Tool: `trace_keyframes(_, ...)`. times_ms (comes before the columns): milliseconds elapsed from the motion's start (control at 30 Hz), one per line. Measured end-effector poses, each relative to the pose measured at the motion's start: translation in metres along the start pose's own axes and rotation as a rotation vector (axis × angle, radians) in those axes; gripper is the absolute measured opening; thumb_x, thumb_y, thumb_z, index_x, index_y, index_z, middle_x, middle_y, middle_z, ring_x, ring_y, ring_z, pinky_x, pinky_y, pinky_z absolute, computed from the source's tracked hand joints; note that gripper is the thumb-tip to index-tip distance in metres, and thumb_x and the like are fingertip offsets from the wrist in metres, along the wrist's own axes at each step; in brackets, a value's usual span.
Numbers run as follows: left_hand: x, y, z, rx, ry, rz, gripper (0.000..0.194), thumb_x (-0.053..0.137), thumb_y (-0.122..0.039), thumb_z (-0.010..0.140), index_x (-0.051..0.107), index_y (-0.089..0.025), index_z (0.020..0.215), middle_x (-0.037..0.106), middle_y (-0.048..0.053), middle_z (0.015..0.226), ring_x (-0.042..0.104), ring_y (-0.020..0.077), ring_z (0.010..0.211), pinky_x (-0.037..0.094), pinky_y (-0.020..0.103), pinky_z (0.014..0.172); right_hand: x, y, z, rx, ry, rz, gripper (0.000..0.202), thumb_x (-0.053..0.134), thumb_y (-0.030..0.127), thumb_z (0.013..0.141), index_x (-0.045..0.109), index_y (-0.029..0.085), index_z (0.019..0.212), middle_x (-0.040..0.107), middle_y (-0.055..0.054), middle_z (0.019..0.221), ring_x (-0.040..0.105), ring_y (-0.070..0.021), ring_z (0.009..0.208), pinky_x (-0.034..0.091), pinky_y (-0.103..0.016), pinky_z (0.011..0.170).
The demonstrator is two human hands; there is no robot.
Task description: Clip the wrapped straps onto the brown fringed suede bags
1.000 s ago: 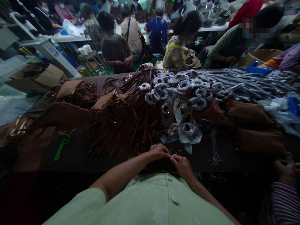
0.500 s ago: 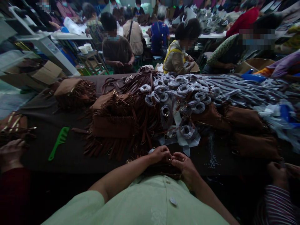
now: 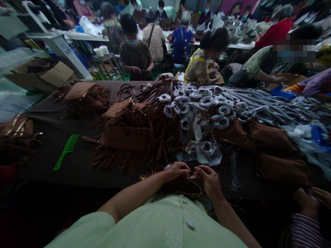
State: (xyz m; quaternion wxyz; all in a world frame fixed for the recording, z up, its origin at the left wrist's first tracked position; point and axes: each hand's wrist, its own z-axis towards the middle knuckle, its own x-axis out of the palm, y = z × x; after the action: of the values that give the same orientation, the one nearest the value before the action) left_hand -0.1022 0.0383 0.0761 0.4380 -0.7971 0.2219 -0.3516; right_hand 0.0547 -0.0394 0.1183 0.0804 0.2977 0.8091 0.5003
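Observation:
A brown bag [image 3: 178,189] lies against my body at the table's near edge, its opening edged with gold-coloured metal. Above it, my left hand [image 3: 178,170] is closed, thumb and fingers pinched together; what they hold is too small to make out. My right hand [image 3: 209,177] pinches near a small gold-coloured metal piece [image 3: 191,177] at the bag's upper edge. A narrow gap separates the fingertips of both hands. Just beyond them lie a fringed brown bag [image 3: 126,137] and a plastic-wrapped strap coil [image 3: 207,148].
A green comb [image 3: 66,151] lies on the dark cloth at left. Brown bags [image 3: 283,167] sit at right beside scattered white bits [image 3: 234,182]. Wrapped straps [image 3: 261,100] cover the far right. A co-worker's hand [image 3: 307,203] is at the right edge; more people sit beyond the table.
My hands have drawn slightly apart, exposing the gold-coloured piece and more of the bag's opening. The co-worker's hand at the left has gone from view.

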Motion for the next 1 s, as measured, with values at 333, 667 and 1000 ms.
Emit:
trace_keyframes(333, 0.004, 0.011, -0.008, 0.008, -0.012, 0.016, 0.034, 0.070, -0.039, 0.065, 0.066, -0.011, 0.086, 0.061, 0.001, 0.070, 0.052, 0.0087, 0.060, 0.040, 0.022, 0.061, -0.010, -0.011, 0.002, 0.043, 0.199, -0.371, 0.034, 0.079, 0.040, 0.053, 0.072, 0.016, 0.076, 0.070, -0.005, 0.070, 0.064, -0.0188, 0.062, 0.054, -0.030, 0.061)
trace_keyframes(667, 0.005, 0.013, -0.012, 0.022, -0.031, -0.050, 0.036, 0.074, -0.035, 0.061, 0.063, -0.012, 0.086, 0.062, 0.001, 0.074, 0.055, 0.0096, 0.063, 0.043, 0.022, 0.062, -0.018, -0.018, 0.003, 0.005, 0.252, -0.468, 0.037, 0.075, 0.043, 0.058, 0.073, 0.015, 0.082, 0.071, -0.007, 0.074, 0.064, -0.0191, 0.064, 0.053, -0.031, 0.063)
trace_keyframes(1000, 0.011, 0.021, -0.010, 0.050, -0.021, -0.101, 0.041, 0.077, -0.034, 0.057, 0.058, -0.012, 0.086, 0.060, -0.001, 0.071, 0.055, 0.0087, 0.061, 0.043, 0.022, 0.060, -0.008, -0.013, -0.007, 0.095, 0.269, -0.380, 0.038, 0.079, 0.044, 0.051, 0.073, 0.016, 0.076, 0.070, -0.005, 0.067, 0.062, -0.0174, 0.058, 0.052, -0.027, 0.056)
